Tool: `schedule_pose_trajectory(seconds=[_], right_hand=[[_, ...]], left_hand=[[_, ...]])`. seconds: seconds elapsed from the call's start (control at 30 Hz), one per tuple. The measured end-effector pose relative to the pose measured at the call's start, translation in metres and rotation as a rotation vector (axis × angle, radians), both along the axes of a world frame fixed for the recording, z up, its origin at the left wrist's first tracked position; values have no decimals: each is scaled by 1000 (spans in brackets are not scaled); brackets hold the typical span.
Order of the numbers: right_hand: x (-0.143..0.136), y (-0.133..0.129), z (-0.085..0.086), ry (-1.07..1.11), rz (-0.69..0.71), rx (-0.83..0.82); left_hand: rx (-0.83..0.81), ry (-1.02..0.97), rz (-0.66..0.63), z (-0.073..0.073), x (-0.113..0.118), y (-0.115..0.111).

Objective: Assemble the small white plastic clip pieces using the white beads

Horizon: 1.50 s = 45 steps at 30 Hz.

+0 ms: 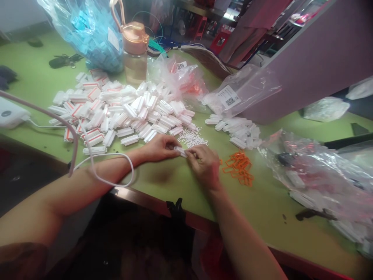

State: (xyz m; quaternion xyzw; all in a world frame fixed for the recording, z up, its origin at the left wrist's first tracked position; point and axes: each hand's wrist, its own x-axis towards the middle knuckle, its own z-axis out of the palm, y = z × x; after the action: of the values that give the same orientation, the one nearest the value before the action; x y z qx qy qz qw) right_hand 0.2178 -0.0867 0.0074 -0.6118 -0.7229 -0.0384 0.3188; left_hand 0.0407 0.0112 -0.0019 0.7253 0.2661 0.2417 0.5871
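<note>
Between my two hands, just above the green table point(175, 186), is a small white plastic housing point(181, 151). My left hand point(159, 148) pinches its left end between thumb and fingers. At the other end, the fingertips of my right hand point(204, 162) close on it; any smaller part in them is too small to make out. Right behind my hands lies a heap of tiny white pins point(192, 137). Orange rectangular frames point(239, 167) are piled to the right of my right hand. A large heap of white plastic housings point(131, 107), some with orange edging, spreads behind my left hand.
Clear translucent pieces point(237, 130) lie behind the orange frames. A drink bottle point(135, 50) stands at the back beside a bag of blue parts point(96, 39). Plastic bags point(320, 167) crowd the right side. A white cable point(128, 171) loops over my left forearm.
</note>
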Motion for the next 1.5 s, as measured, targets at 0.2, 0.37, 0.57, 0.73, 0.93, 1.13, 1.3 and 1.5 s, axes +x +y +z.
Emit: schedule_pose_trajectory(seconds=[0.2,0.37,0.57,0.73,0.93,1.13,1.3,1.5], right_hand=[[-2,-3,0,-125,-23,33],[-3,-7,5,-133,-12,-39],[3,-7,7,-66,13,-140],[20,2,-3,1,-161,-120],[23,4,-9,-185,-110,-226],[48,0,4,36,-220,-157],[50,-7,20,71,-202,-324],[29,-17,31,-2,-166,-456]], left_hand=[[-34,-31,-2,-2,0,0],[-73,-30,28,1,0,0],[-64,-22,27,2,0,-1],[-80,-6,13,0,1,0],[-73,0,7,0,1,0],[-54,22,-3,1,-1,0],[-40,21,-3,2,-1,1],[-52,24,5,3,-1,0]])
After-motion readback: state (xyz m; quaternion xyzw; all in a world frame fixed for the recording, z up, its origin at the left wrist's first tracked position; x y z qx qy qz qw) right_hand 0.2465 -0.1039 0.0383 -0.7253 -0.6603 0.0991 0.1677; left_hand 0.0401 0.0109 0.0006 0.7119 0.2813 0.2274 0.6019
